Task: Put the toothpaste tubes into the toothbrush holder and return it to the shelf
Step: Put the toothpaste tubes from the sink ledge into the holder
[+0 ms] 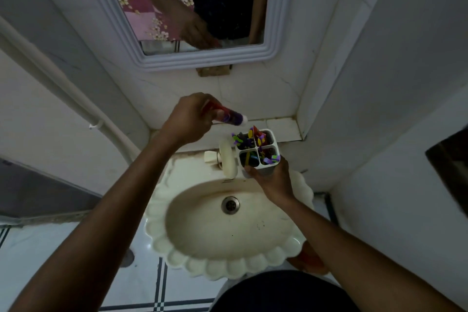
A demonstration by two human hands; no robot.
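Loading step: left hand point(188, 119) grips a toothpaste tube point(54, 117), right hand point(272, 180) clasps the holder point(258, 151), next up is dropping it in cap-first

I have one wide-angle view only, worn on my head, looking steeply down and forward over the scalloped washbasin point(228, 223), which sits close below me. My two forearms reach in from the bottom corners. The top of the view faces the tiled wall, taking in the framed mirror point(202, 7), and edges bend with the lens.
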